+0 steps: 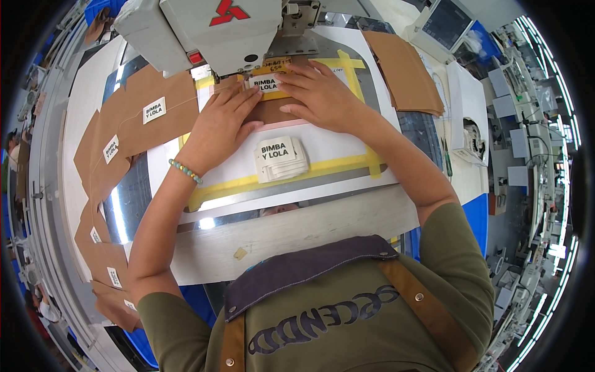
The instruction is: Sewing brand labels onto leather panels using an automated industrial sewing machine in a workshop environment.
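Under the sewing machine head (217, 37), a white label (265, 84) with dark print lies in the opening of a yellow template (280, 95). Brown fabric (269, 113) shows beneath the template. My left hand (230, 118) rests flat at the label's left side, fingers stretched forward and touching its edge. From the right, my right hand (319, 96) lies with fingers spread, its fingertips on the label and template. Both hands are open. Nearer to me sits a stack of similar white labels (280, 159) on the white work plate edged with yellow tape.
A chain of brown fabric pieces (139, 93) bearing labels trails down the left side. Flat brown pieces (406, 74) are stacked at the right. Beyond them stand a control screen (445, 26) and a white box (466, 118). The machine head overhangs the far edge.
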A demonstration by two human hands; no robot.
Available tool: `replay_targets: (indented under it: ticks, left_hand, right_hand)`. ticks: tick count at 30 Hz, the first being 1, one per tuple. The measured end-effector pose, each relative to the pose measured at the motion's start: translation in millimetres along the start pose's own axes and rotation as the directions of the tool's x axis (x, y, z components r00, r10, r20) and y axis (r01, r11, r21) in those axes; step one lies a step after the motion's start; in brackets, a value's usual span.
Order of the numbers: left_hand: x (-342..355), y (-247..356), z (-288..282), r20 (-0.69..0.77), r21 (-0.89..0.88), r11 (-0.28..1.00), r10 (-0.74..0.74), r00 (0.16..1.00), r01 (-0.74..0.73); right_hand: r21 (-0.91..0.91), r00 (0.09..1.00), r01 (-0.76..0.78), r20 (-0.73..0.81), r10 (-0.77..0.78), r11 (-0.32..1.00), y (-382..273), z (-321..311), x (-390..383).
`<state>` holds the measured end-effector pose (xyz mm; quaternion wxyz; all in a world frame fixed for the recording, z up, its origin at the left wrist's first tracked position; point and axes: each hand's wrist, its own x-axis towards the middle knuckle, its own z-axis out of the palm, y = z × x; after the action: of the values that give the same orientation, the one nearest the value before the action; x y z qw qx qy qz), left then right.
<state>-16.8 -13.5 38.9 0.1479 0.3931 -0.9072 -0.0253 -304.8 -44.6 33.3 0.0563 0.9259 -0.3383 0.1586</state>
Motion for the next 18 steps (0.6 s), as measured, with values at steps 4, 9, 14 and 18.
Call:
replay_targets:
  ticks: [4, 9, 14, 18]
  left_hand:
    - [1, 0, -1, -0.027, -0.065, 0.998, -0.011, 1.0, 0.009]
    - [-6, -4, -14, -0.025, -0.186, 0.981, -0.063, 0.998, 0.057]
    - [-17, -22, -10, -0.089, -0.141, 0.986, -0.102, 0.991, 0.089]
    - [-16, -23, -10, -0.052, -0.022, 0.998, -0.068, 0.996, 0.067]
  right_hand:
    - [-0.009, 0.987, 0.035, 0.154, -0.033, 0.999, -3, -12, 25]
    - [0.293, 0.996, -0.012, 0.086, -0.014, 0.956, -2, 5, 23]
    - [0.266, 0.997, 0.017, 0.071, -0.037, 0.964, 2, 3, 28]
    - [0.272, 0.995, 0.023, 0.084, -0.048, 0.962, 2, 3, 29]
